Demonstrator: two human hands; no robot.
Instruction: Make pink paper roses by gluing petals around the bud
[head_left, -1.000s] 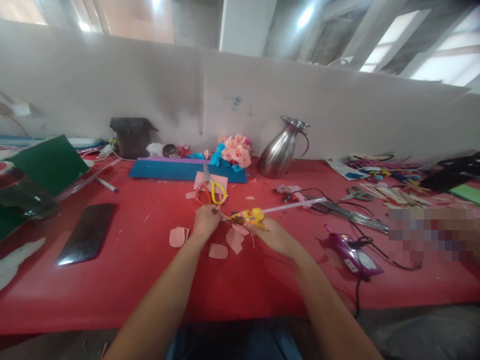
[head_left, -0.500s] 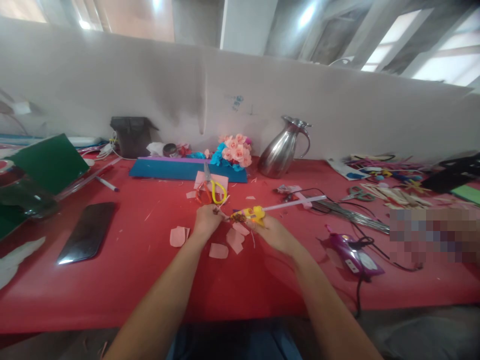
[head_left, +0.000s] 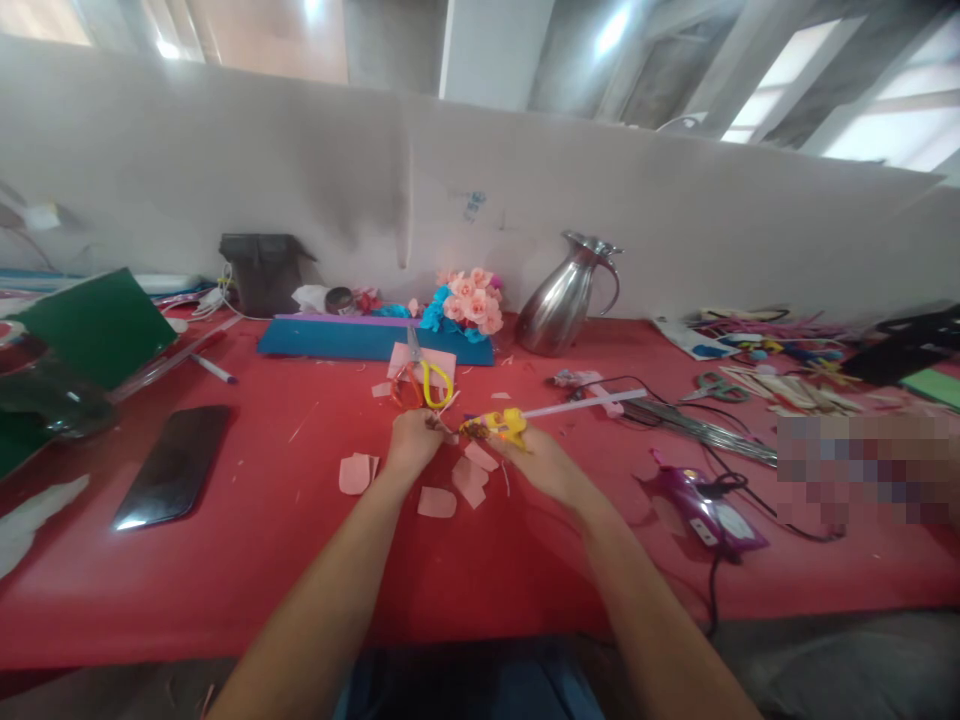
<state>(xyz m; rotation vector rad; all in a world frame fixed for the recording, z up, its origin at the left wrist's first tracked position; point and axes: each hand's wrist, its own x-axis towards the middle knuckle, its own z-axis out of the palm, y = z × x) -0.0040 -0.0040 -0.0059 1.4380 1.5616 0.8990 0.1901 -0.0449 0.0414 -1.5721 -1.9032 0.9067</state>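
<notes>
In the head view my right hand (head_left: 541, 458) is closed around a yellow hot glue gun (head_left: 507, 426). A long clear glue stick (head_left: 581, 403) sticks out of its back end, and its brown-stained nozzle points left. My left hand (head_left: 414, 440) pinches a small thin piece near the nozzle; its kind is too small to make out. Just beyond my left hand lie scissors (head_left: 435, 383) with yellow and red handles, partly over a pink paper sheet (head_left: 445, 362). Several cut pink paper pieces (head_left: 437, 502) are scattered on the near side of my hands.
A steel jug (head_left: 561, 305), pink paper flowers (head_left: 474, 300) and a blue board (head_left: 360, 340) stand along the back. A phone (head_left: 174, 465) lies left. To the right are a purple corded device (head_left: 709, 510), wires (head_left: 701, 430) and green-handled scissors (head_left: 716, 387) on the red table (head_left: 285, 590).
The glue gun and my right hand have shifted slightly left and up. My left hand stays in nearly the same place.
</notes>
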